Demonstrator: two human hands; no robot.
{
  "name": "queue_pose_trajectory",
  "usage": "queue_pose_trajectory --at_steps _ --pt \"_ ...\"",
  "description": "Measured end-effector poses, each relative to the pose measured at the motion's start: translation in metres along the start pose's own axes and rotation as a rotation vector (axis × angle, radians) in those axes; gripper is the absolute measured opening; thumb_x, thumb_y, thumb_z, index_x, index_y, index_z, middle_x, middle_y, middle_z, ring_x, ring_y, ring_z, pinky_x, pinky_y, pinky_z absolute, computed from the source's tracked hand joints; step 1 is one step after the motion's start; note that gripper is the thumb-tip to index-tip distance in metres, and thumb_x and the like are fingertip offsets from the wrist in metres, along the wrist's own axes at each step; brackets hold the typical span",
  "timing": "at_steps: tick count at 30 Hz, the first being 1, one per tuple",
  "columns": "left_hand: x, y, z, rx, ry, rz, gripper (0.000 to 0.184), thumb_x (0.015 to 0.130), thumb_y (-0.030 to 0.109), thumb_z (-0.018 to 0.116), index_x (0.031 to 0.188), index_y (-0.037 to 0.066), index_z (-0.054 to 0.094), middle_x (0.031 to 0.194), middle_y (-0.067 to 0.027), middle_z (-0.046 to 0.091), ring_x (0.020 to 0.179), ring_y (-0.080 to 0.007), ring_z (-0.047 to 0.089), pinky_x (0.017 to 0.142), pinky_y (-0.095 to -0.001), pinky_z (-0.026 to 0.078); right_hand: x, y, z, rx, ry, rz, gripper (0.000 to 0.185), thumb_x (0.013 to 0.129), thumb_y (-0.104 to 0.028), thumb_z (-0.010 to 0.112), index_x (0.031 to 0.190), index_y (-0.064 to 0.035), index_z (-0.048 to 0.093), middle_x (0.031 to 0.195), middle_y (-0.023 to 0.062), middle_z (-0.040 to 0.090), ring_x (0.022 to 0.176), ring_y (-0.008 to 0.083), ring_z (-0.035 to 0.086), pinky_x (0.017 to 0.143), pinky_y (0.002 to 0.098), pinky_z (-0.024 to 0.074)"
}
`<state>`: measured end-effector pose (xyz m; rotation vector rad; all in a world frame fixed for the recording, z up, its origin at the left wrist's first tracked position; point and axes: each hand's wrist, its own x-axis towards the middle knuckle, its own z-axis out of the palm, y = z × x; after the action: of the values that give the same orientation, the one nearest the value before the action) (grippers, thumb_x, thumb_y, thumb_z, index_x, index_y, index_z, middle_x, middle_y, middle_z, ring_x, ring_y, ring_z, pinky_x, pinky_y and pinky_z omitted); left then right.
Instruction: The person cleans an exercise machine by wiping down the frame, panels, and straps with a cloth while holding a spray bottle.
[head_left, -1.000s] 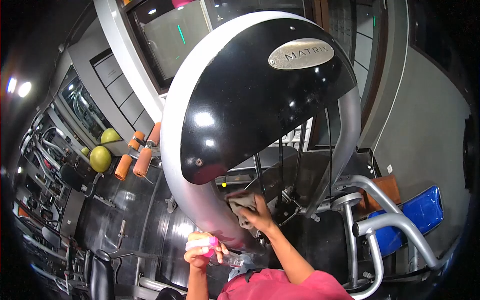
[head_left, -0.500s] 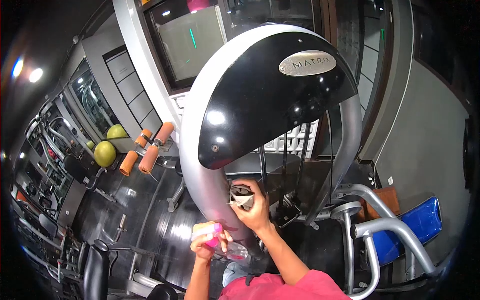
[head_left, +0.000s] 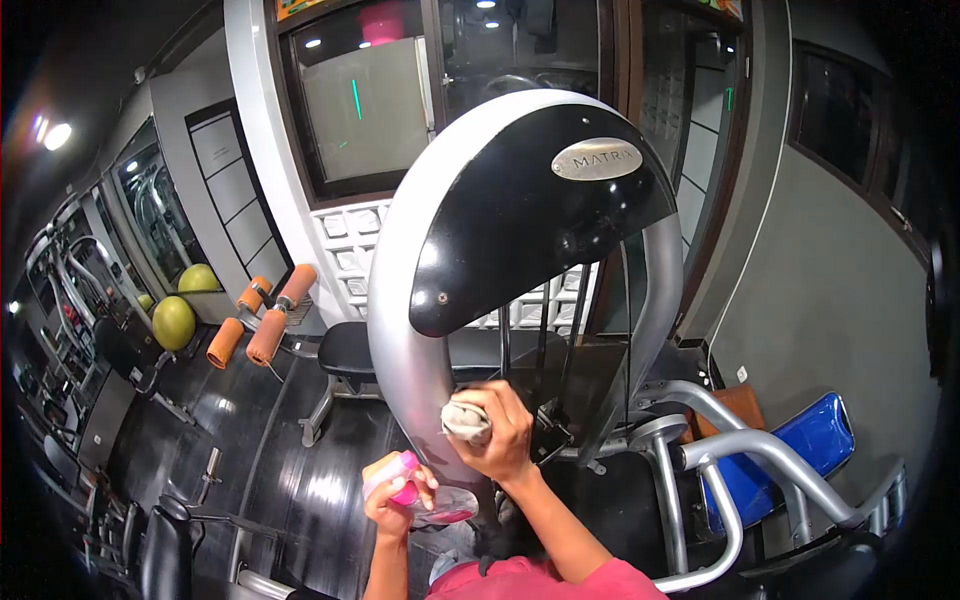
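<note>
My right hand is closed round a bunched grey cloth, against the silver frame of the exercise machine. Lower and to the left, my left hand grips a clear spray bottle with a pink and white head, tilted so its body points right. Above both hands is the machine's glossy black cover with an oval MATRIX badge.
Orange foam rollers and a yellow-green ball are at the left. A black bench stands behind the machine. Curved silver bars and a blue pad are at the right.
The view has shifted, showing more of the windows and wall behind. My right hand with the cloth has turned and stays by the silver frame; my left hand keeps the bottle.
</note>
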<state>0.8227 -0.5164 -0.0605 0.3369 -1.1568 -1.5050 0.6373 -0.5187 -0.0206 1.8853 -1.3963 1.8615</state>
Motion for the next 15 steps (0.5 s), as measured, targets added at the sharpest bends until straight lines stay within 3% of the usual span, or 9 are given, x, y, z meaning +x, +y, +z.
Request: queue_pose_trajectory --at_steps 2,10,15 --pt "-0.003 0.012 -0.005 0.019 0.038 -0.008 0.037 0.077 0.026 0.057 0.081 -0.010 0.059 0.073 -0.0284 0.064 0.047 -0.0276 0.060 0.047 -0.0322 0.050 0.006 -0.007 0.005 -0.060 0.025 -0.009 0.036 0.064 -0.020 0.083 0.095 -0.0109 0.067 0.092 0.0097 0.062 0.081 0.0301 0.063 0.069 0.0392 0.0518" --pt "-0.003 0.036 -0.044 0.093 0.031 -0.097 0.033 0.076 0.020 0.056 0.082 -0.013 0.059 0.076 -0.0247 0.065 0.056 -0.0283 0.065 0.046 -0.0303 0.051 -0.081 0.008 0.001 -0.150 0.002 -0.014 0.043 0.064 -0.019 0.085 0.101 -0.0140 0.065 0.096 0.0105 0.063 0.082 0.0297 0.063 0.069 0.0380 0.0532" --pt "0.008 0.037 -0.052 0.049 0.011 -0.200 0.033 0.076 0.019 0.056 0.083 -0.013 0.060 0.076 -0.0234 0.065 0.058 -0.0294 0.066 0.048 -0.0306 0.052 -0.035 -0.008 0.005 -0.192 0.050 -0.052 0.044 0.065 -0.017 0.086 0.100 -0.0116 0.060 0.099 0.0109 0.064 0.083 0.0290 0.065 0.068 0.0361 0.0539"
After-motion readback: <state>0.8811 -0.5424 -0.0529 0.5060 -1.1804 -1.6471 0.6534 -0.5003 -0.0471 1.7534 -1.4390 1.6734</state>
